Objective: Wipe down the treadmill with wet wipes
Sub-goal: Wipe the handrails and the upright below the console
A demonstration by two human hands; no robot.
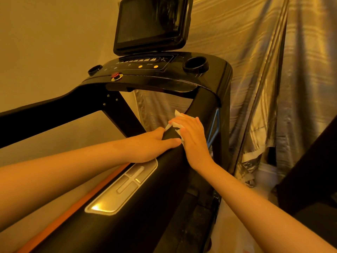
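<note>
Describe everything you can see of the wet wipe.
The wet wipe is white, thin and crumpled. It lies draped over the black treadmill handrail. The right hand presses it against the rail, covering most of it; loose edges stick out around the hand. The left hand grips the rail beside it.

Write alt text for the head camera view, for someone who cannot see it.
A person's right hand presses a white wet wipe onto a black treadmill handrail, while the left hand grips the rail beside it. Beyond are the console and a dark screen.
</note>
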